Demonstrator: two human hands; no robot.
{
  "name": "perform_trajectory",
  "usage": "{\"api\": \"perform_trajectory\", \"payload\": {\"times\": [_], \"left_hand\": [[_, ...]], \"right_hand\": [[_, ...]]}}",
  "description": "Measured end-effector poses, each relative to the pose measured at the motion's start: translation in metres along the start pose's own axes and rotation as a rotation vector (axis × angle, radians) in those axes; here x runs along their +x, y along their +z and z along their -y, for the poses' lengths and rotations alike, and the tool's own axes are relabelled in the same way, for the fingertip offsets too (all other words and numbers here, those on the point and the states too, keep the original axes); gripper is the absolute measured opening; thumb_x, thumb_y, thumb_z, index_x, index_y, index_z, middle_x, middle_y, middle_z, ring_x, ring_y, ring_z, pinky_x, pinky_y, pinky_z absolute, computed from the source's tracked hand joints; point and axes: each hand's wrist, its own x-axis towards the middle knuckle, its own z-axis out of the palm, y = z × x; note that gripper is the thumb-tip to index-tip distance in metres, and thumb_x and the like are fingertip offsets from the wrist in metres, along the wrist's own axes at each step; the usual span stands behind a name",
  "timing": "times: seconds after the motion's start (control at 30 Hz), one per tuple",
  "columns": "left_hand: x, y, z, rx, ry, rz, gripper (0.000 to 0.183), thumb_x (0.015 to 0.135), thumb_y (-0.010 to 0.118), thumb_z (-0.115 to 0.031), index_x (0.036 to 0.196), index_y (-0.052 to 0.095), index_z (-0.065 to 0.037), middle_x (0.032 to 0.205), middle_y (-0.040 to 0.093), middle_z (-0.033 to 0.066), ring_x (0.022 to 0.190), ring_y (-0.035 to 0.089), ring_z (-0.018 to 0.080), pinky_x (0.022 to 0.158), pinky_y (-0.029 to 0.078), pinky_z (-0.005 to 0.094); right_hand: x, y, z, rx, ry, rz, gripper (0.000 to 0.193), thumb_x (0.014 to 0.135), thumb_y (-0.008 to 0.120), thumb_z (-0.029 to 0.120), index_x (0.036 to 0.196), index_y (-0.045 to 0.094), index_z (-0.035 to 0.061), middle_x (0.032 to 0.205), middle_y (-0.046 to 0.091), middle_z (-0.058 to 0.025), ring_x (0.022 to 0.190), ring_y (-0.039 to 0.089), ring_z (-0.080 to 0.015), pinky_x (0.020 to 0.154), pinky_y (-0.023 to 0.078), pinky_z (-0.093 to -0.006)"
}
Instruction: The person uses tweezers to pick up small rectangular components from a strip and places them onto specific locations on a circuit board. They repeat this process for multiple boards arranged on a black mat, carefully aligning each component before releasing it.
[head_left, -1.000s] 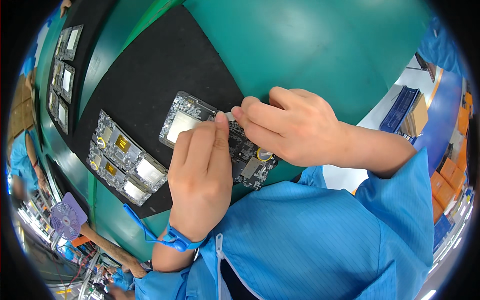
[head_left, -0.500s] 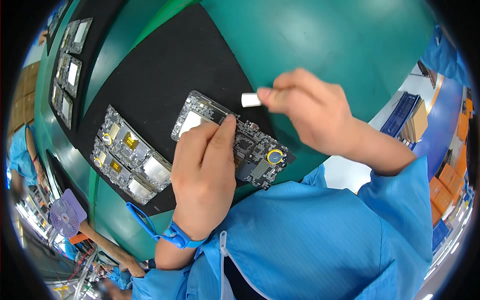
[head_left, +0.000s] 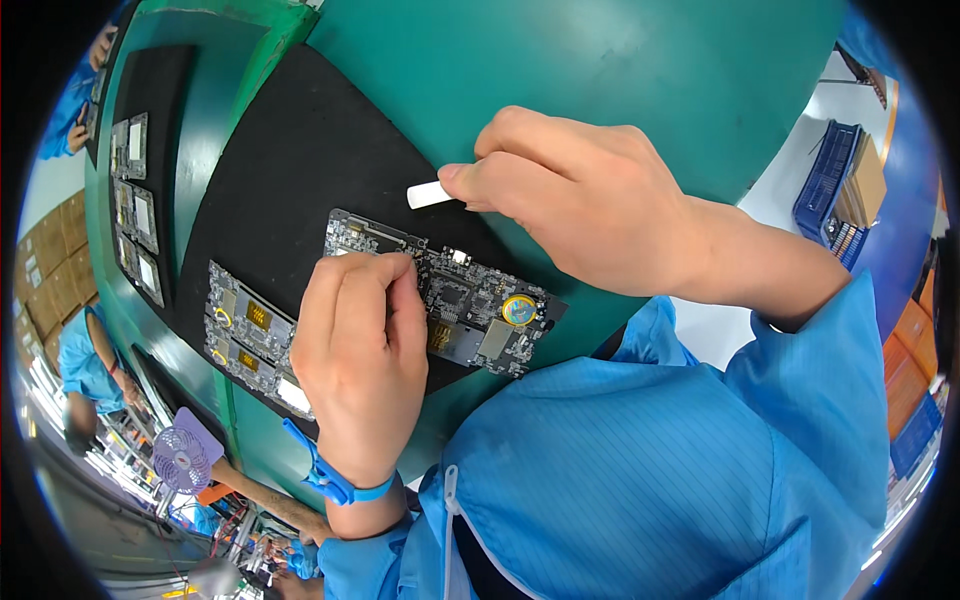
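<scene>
A dark circuit board (head_left: 460, 300) with a round coin cell lies partly on the black mat (head_left: 300, 130) in front of me. My left hand (head_left: 360, 350) rests over its left part, thumb and fingertips pinched together; whatever they hold is hidden. Above the board, my right hand (head_left: 580, 190) pinches the end of a small white strip (head_left: 430, 195), which points left and does not touch the board. Two more circuit boards (head_left: 250, 315) lie on the mat left of my left hand, partly covered by it. A blue wrist strap (head_left: 340, 488) circles my left wrist.
The mat lies on a green table (head_left: 620, 60). At far left, several boards (head_left: 137, 210) sit on another dark mat, with a co-worker's hand (head_left: 78, 135) beyond. A purple fan (head_left: 182, 460) stands lower left. A blue crate (head_left: 828, 180) is off the table at right.
My right hand has brought the white strip leftward, closer above the board. My left fingers have curled into a tighter pinch. The whole view has shifted somewhat.
</scene>
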Motion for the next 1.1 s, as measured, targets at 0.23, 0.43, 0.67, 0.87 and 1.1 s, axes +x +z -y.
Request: {"api": "perform_trajectory", "payload": {"times": [0.23, 0.43, 0.67, 0.87, 1.1], "left_hand": [[0.007, -0.010, -0.001, 0.208, 0.148, 0.136, 0.016, 0.080, 0.070, 0.004, 0.094, 0.063, 0.001, 0.089, 0.060, 0.0136, 0.080, 0.061, 0.0318, 0.069, 0.052, 0.0402], [0.009, -0.010, -0.006, 0.287, 0.196, 0.151, 0.016, 0.082, 0.069, 0.002, 0.095, 0.061, 0.000, 0.090, 0.059, 0.0145, 0.082, 0.061, 0.0325, 0.069, 0.051, 0.0415], [0.007, -0.009, 0.002, 0.138, 0.109, 0.120, 0.016, 0.079, 0.071, 0.005, 0.091, 0.062, 0.000, 0.088, 0.061, 0.0135, 0.076, 0.062, 0.0301, 0.065, 0.053, 0.0380], [0.003, -0.013, 0.014, -0.253, -0.186, 0.142, 0.008, 0.088, 0.068, 0.001, 0.092, 0.061, 0.002, 0.088, 0.062, 0.0066, 0.072, 0.059, 0.0136, 0.062, 0.049, 0.0257], [-0.009, -0.026, 0.038, -0.927, -0.500, 0.236, 0.013, 0.102, 0.056, -0.012, 0.107, 0.057, 0.000, 0.104, 0.064, 0.0075, 0.069, 0.051, 0.0044, 0.057, 0.038, 0.0171]], "right_hand": [[0.001, -0.001, 0.001, -0.004, -0.009, 0.000, 0.009, 0.082, 0.064, 0.013, 0.086, 0.057, 0.0081, 0.077, 0.049, -0.0051, 0.065, 0.061, -0.0198, 0.047, 0.049, -0.0345], [0.000, 0.000, 0.000, -0.007, -0.001, -0.012, 0.008, 0.082, 0.063, 0.013, 0.085, 0.057, 0.0080, 0.077, 0.049, -0.0052, 0.065, 0.061, -0.0202, 0.047, 0.049, -0.0347], [-0.001, 0.000, 0.000, -0.003, 0.009, 0.002, 0.009, 0.082, 0.062, 0.013, 0.088, 0.057, 0.0080, 0.077, 0.050, -0.0056, 0.067, 0.062, -0.0208, 0.048, 0.049, -0.0349], [-0.002, -0.001, -0.001, 0.062, 0.056, 0.019, 0.010, 0.086, 0.063, 0.015, 0.092, 0.058, 0.0088, 0.084, 0.057, -0.0056, 0.073, 0.065, -0.0240, 0.053, 0.051, -0.0378], [0.001, -0.006, 0.004, 0.066, 0.090, 0.035, 0.011, 0.092, 0.064, 0.019, 0.094, 0.060, 0.0094, 0.087, 0.059, -0.0045, 0.075, 0.065, -0.0253, 0.056, 0.051, -0.0391]]}}
